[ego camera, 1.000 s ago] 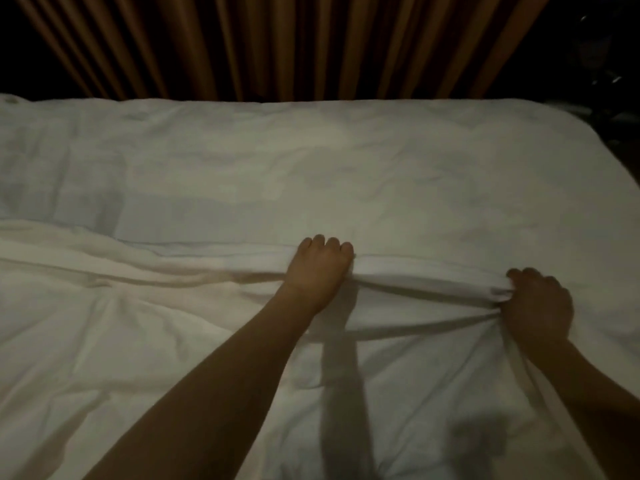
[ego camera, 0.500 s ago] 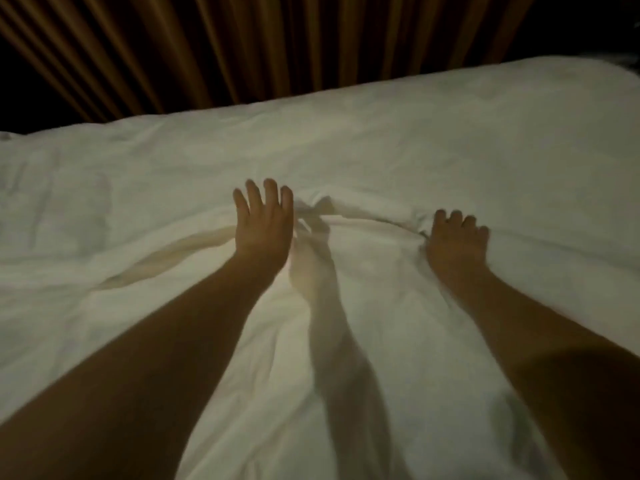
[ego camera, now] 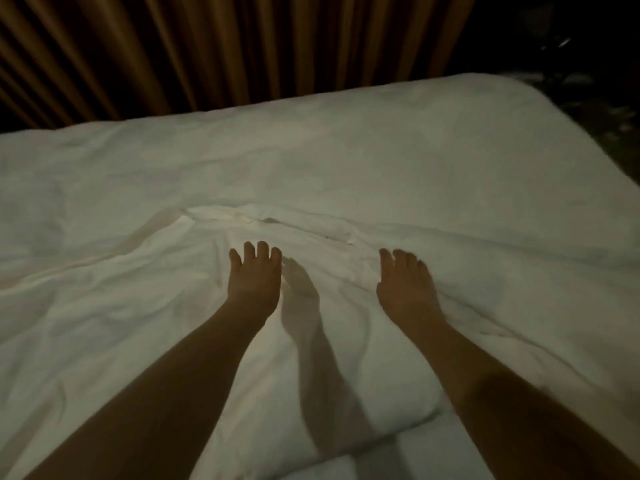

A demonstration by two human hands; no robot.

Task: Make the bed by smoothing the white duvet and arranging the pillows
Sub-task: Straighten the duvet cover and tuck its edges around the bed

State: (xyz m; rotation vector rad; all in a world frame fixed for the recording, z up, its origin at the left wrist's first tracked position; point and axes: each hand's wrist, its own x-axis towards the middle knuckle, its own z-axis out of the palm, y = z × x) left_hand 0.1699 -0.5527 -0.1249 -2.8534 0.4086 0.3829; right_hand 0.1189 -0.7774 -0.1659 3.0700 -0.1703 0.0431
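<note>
Broadly, the white duvet (ego camera: 346, 174) covered nearly the whole view, spread over the bed from the near edge to the far side, where brown pleated curtains (ego camera: 242, 46) hung in folds behind it. Its far half lay fairly flat, while the near half was creased, with a bunched ridge of fabric (ego camera: 270, 220) running across the middle just beyond the fingertips. No pillow could be made out in the dim light. Both bare forearms reached forward over the creased part. The left hand (ego camera: 254, 280) lay palm down on the duvet with its fingers straight and slightly spread, gripping nothing. The right hand (ego camera: 407, 289), well apart from the left, was likewise flat and held nothing, its fingers extended toward the ridge.
</note>
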